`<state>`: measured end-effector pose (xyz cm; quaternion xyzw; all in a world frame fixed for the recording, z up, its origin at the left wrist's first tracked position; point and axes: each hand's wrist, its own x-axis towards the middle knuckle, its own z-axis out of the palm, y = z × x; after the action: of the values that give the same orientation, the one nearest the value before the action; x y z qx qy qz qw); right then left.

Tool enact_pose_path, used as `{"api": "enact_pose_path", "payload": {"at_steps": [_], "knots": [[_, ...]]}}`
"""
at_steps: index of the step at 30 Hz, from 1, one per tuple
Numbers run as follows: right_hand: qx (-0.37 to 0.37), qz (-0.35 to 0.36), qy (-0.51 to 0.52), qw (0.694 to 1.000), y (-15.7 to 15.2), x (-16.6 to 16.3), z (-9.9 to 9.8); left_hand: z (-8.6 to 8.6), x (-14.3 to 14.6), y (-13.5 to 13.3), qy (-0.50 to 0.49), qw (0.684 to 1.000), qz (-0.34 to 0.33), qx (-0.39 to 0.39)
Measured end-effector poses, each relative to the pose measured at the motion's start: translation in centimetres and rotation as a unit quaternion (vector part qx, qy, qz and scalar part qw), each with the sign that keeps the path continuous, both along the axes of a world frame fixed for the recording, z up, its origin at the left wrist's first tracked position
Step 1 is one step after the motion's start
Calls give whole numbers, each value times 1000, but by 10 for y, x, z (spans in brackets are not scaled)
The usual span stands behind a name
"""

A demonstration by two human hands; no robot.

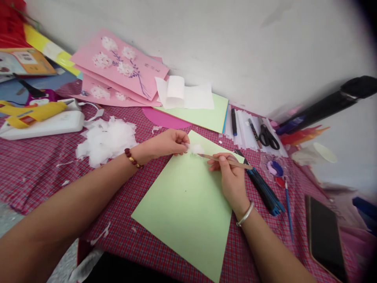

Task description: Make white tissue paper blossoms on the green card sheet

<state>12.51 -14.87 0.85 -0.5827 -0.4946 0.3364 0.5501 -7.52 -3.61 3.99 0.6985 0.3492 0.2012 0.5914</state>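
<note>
A sheet of light green paper [185, 212] lies at a slant on the table. Over its upper left edge, my left hand [167, 146] pinches a small bit of white tissue paper [187, 146]. My right hand [231, 177] holds a thin wooden stick [235, 162], pencil-like, its tip pointing left. That tip meets a white tissue tuft [196, 149] near the top of the green sheet. Left of my left hand sits a loose heap of white tissue pieces [107, 137].
Pink sheets with white tissue flowers [126, 67] lean at the back. A yellow glue gun [38, 114] rests on the left. Black scissors [268, 135], a blue-black stapler [265, 190], a paintbrush [288, 212] and a phone [325, 236] lie on the right, over a checked cloth [118, 236].
</note>
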Motion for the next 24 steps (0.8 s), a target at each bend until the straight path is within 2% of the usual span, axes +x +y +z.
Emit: {"api": "enact_pose_path", "payload": {"at_steps": [3, 11, 16, 21, 24], "knots": [[-1, 2, 4, 1000, 1, 0, 0, 4, 2, -3, 19, 999, -50, -1], [-11, -2, 41, 999, 4, 2, -4, -4, 12, -1, 105, 987, -46, 114], [-8, 3, 37, 999, 4, 3, -4, -1, 21, -4, 133, 975, -66, 164], [4, -1, 28, 1000, 3, 3, -3, -4, 28, -6, 177, 956, -22, 234], [19, -27, 48, 998, 0, 4, -2, -7, 29, -5, 177, 957, -18, 230]]}}
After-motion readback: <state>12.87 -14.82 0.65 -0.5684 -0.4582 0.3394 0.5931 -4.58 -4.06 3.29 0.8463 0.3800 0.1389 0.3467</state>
